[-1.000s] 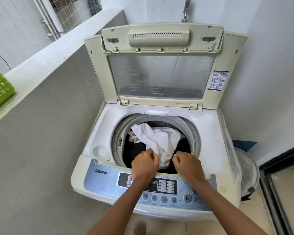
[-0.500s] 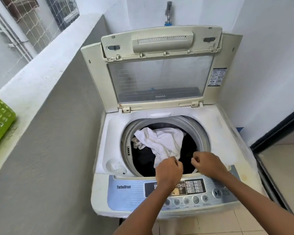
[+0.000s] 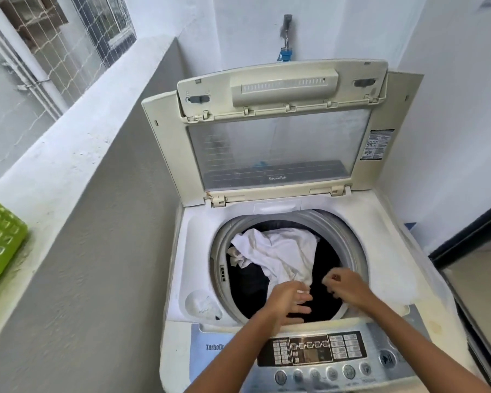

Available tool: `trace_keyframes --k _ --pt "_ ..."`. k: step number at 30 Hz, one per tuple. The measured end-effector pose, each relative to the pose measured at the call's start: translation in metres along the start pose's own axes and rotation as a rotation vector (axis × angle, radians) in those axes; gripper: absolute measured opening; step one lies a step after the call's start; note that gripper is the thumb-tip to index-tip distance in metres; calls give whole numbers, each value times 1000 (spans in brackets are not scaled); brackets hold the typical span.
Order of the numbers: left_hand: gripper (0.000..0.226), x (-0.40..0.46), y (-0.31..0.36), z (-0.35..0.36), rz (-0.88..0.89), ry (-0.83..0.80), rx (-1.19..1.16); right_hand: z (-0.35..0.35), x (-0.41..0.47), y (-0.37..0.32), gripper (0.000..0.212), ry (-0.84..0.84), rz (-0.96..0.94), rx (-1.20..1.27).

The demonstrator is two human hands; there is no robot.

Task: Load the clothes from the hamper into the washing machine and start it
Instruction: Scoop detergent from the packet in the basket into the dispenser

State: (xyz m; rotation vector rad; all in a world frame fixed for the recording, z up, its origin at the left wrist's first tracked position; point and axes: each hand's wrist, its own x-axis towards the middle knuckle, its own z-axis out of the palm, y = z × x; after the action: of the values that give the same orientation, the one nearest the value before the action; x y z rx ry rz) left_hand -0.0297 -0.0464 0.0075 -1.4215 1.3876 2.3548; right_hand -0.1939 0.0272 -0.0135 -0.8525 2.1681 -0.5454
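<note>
**Both hands over the drum**

A white garment [image 3: 278, 255] lies crumpled on dark clothes [image 3: 250, 287] inside the washing machine [image 3: 394, 282], lid [image 3: 270, 143] propped upright. The left hand [image 3: 288, 299] hovers at the drum's 6 o'clock, fingers spread (blurred). The right hand [image 3: 345, 287], at 4 o'clock, has curled fingers; whether it pinches anything I cannot tell. A green hamper [image 3: 0, 239] sits on the ledge [image 3: 68, 154], far left.

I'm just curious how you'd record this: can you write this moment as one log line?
step: loading | lid: open | white garment: in drum | left hand: open | right hand: curled, hold unclear
</note>
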Motion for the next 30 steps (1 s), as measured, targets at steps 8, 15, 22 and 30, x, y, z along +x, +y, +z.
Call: trace_keyframes --k 8,15,22,30 --pt "35 55 54 -43 73 149 -417 3 60 -62 24 -168 184 929" --pt "73 112 105 -69 197 272 -513 1 131 -92 69 -133 298 1405" --pt "67 148 119 -70 217 319 -618 5 166 -100 57 -132 279 1655" --pt "44 152 116 -72 199 302 -698 10 171 -99 59 -83 310 1720"
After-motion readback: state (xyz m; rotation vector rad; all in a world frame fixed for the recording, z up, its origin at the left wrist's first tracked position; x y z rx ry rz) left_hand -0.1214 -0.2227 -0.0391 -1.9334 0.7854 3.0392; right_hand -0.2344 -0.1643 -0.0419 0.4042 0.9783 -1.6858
